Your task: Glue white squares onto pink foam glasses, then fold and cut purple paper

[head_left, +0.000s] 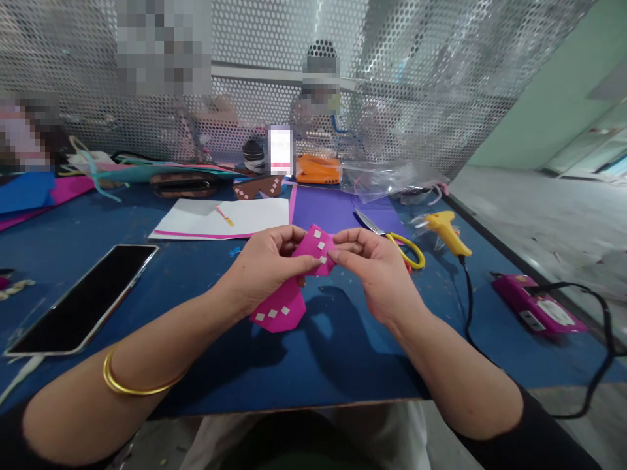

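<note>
Above the blue table, a bright pink paper cutout [279, 299] with small pale diamond-shaped pieces on it is held between both hands. My left hand [272, 261] pinches its middle, thumb on top and fingers behind. At the cutout's upper right edge, the thumb and fingertips of my right hand [369, 261] grip the paper beside a diamond. The cutout is tilted, with one wide end hanging down towards me. Part of it is covered by my left hand. A brown cutout [258, 188] with similar diamonds lies farther back.
Yellow-handled scissors [411, 251] lie just beyond my right hand. A yellow glue gun [448, 232] with a black cord and a pink power strip [536, 305] are at the right. A phone [85, 297] lies left. White sheets [196, 215] and purple sheets [323, 207] are behind the hands.
</note>
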A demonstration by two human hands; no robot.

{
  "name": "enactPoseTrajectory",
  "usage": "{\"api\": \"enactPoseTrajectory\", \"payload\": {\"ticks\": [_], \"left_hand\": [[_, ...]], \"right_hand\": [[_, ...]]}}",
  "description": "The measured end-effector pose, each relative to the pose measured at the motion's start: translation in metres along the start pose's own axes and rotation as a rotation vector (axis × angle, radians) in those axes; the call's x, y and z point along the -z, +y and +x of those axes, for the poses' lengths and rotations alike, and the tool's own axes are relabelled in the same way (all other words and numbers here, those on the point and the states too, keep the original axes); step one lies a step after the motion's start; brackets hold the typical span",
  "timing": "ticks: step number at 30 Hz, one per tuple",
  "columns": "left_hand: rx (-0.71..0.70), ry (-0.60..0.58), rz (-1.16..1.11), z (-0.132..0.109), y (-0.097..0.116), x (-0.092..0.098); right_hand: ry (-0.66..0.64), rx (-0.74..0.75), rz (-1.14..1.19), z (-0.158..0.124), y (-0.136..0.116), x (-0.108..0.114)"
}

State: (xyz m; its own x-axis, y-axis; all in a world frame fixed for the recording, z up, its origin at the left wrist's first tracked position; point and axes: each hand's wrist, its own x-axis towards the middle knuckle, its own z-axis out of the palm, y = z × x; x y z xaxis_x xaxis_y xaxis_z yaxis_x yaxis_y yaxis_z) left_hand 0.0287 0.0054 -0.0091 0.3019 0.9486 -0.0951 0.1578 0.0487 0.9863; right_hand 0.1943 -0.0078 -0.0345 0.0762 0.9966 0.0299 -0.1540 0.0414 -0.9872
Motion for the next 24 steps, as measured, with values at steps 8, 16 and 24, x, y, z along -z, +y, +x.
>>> {"api": "enactPoseTrajectory", "payload": {"ticks": [8,16,24], "left_hand": [[0.006,0.013,0.009,0.0001,0.0009,-0.0004],[0.027,-0.019,-0.093,0.001,-0.0004,0.0034],[-0.056,0.065,0.008,0.0003,0.0012,0.0035]], "right_hand": [[0.005,0.009,-0.004,0.0,0.0001,0.0005],[-0.003,0.021,0.016,0.0009,-0.0016,0.0012],[0.007,0.02,0.013,0.0025,-0.001,0.0018]]}}
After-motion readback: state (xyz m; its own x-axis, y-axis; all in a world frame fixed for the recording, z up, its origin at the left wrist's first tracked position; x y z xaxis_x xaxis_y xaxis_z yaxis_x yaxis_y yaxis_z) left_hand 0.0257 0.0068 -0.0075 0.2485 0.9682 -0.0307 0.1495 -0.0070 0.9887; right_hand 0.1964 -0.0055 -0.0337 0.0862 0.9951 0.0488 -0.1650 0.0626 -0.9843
